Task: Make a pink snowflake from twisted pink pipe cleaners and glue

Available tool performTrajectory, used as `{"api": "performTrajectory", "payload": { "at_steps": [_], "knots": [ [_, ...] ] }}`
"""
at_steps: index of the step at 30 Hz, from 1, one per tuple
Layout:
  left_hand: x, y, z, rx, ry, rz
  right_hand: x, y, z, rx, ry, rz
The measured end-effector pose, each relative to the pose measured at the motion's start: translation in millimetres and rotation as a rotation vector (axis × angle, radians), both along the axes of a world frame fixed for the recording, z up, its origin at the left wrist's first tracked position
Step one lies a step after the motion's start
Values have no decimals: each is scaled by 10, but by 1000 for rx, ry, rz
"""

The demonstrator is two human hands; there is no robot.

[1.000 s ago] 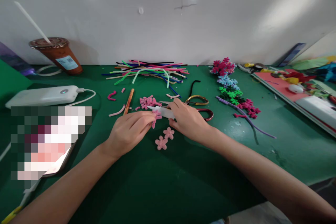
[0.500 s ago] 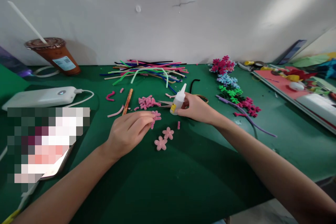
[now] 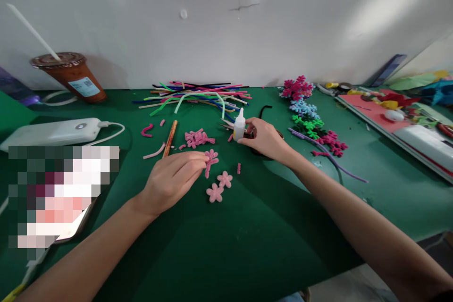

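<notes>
While the right hand (image 3: 264, 140) stands the glue bottle (image 3: 239, 125) upright mid-frame, the left hand (image 3: 172, 179) pinches a pink pipe-cleaner flower (image 3: 211, 159).
Best to keep the pinch steady and the flower just above the desk (image 3: 247, 236), beside the two finished flowers (image 3: 220, 186).

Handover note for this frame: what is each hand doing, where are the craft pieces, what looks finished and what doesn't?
Left hand: fingers pinch a pink flower just above the green table.
Right hand: holds the glue bottle upright, standing on the table.
Done: two pink flowers lie flat by the left hand; more pink ones are piled behind.
Left: the held flower is not joined to anything visible; loose pipe cleaners lie unused by the wall.
</notes>
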State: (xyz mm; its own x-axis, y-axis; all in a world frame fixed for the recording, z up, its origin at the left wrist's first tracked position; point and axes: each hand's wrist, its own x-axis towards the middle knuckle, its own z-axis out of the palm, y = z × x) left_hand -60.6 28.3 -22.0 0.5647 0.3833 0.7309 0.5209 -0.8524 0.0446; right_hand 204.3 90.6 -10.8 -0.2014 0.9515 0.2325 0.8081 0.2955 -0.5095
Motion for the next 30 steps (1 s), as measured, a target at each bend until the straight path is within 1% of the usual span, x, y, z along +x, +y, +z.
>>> {"api": "performTrajectory", "payload": {
  "at_steps": [2,4,5,6,7,9,11,12,15,17,19,21,23,25,28,30],
  "knots": [
    [1,-2,-7,-9,4,-11,-3,-36,86,83,109,-22],
    [3,-7,-11,-23,16,-26,-67,-136,203,176,207,-27],
    [4,-11,-10,-34,21,-37,-118,-201,257,166,247,2],
    [5,-17,-7,-46,25,-50,-176,-269,299,103,268,67],
    [6,-23,-1,-59,34,-63,-239,-334,325,-9,271,158],
    [10,-35,16,-75,65,-94,-355,-435,321,-281,284,341],
    [18,-41,30,-71,100,-127,-432,-479,264,-453,326,431],
    [24,-41,33,-67,109,-133,-449,-479,230,-497,349,443],
    [57,-34,20,-89,92,-74,-416,-413,171,-533,377,431],
    [93,-36,5,-133,98,-24,-339,-345,190,-525,344,429],
    [139,-53,-1,-208,132,-24,-243,-290,235,-513,298,415],
    [190,-80,10,-319,169,-59,-149,-268,272,-527,292,374],
    [238,-112,34,-454,191,-70,-72,-280,275,-593,369,309],
    [275,-141,58,-553,185,-37,-23,-310,240,-687,494,238],
    [309,-174,70,-598,145,14,-7,-347,154,-794,641,180],
    [320,-188,59,-590,135,43,-26,-359,109,-829,659,167]
  ]
}}
